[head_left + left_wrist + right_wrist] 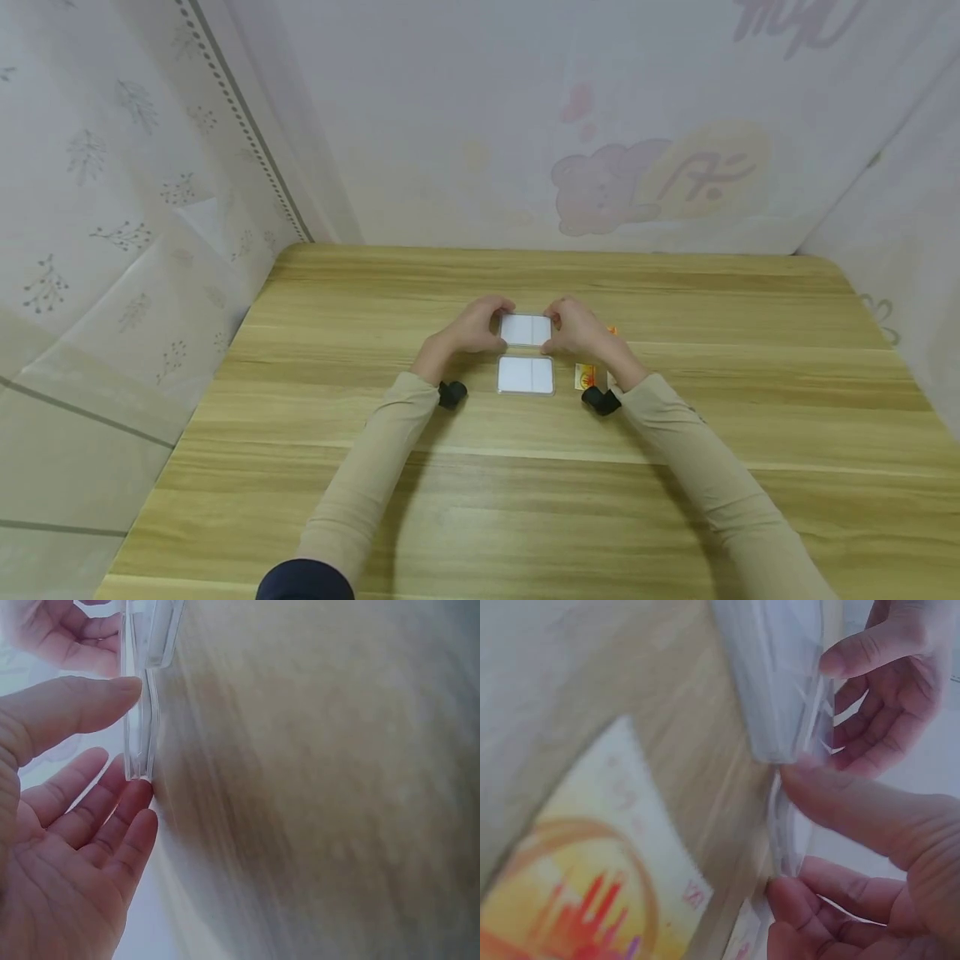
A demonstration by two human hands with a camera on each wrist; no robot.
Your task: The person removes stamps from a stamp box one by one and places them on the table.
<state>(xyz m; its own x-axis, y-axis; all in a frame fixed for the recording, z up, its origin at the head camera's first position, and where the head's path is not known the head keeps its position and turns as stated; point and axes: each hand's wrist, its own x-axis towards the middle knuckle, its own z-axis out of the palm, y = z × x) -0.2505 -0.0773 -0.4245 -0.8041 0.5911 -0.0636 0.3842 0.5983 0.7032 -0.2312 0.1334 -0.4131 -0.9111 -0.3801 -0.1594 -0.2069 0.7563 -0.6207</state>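
Two clear flat plastic cases with white inserts lie one behind the other in the head view. My left hand (pixel 474 327) pinches the left end of the far case (pixel 517 330), thumb on the near edge and fingers at the far edge. At the opposite end, my right hand (pixel 581 327) grips the same case in a like way. Two thin clear layers show along this case's edge (pixel 137 754) in the left wrist view. The near case (pixel 523 375) lies flat on the table, untouched, just in front of the hands.
A yellow and orange stamp (pixel 592 877) with a toothed edge lies right of the near case. Another stamp (pixel 741 934) shows partly beside it, and an orange piece (pixel 612 331) peeks out beyond my right wrist. The wood-grain table (pixel 510 500) meets a printed curtain (pixel 450 167) behind.
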